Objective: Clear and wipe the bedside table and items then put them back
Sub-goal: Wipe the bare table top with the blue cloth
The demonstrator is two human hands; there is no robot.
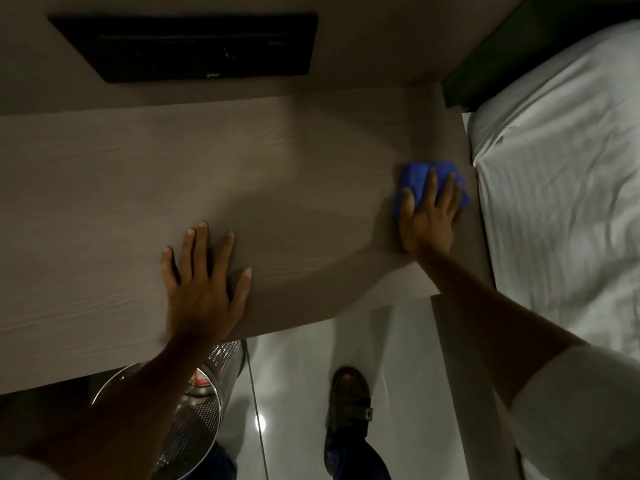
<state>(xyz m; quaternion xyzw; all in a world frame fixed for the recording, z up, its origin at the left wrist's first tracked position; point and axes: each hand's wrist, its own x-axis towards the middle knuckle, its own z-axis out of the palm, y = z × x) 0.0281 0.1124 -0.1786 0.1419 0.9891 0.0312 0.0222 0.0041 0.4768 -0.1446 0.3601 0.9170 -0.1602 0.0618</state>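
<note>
The bedside table [104, 209] is a long, pale wood-grain top that spans the view. A folded blue cloth [419, 183] lies at its right end, close to the bed. My right hand [429, 216] presses flat on the cloth, fingers spread over it. My left hand [201, 282] rests palm down on the bare wood near the front edge, fingers apart, holding nothing. No other items stand on the tabletop.
A white-sheeted bed [561, 188] borders the table on the right. A dark panel [194, 46] is set in the wall behind. A perforated metal bin [194, 410] stands under the front edge. My sandalled foot [349, 400] is on the glossy floor.
</note>
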